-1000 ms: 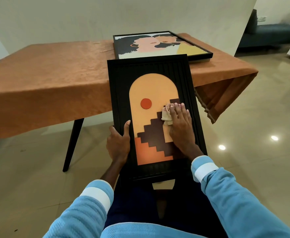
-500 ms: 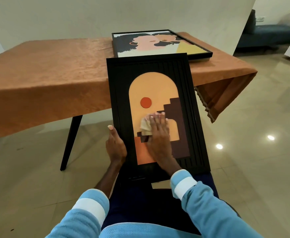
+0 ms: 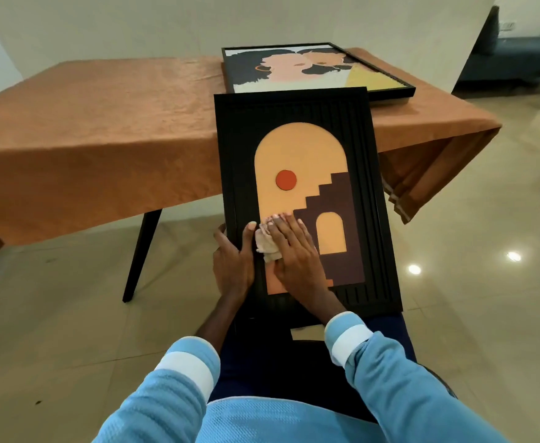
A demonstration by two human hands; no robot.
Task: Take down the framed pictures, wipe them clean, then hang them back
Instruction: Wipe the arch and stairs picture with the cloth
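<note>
The near picture (image 3: 294,110) has a matt black ribbed frame around flat, matt shapes. The rag (image 3: 267,247) is soft cloth. The tablecloth (image 3: 102,129) is woven cloth, faintly crinkled. The floor (image 3: 454,251) is glossy tile that mirrors lights. The far picture (image 3: 310,70) looks smooth, perhaps glazed. The sleeves (image 3: 406,378) are knitted fabric.

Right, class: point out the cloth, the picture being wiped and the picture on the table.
cloth (image 3: 267,249), head view, on its bunched folds.
picture being wiped (image 3: 304,155), head view, on the orange arch.
picture on the table (image 3: 313,71), head view, on the middle of its print.
</note>
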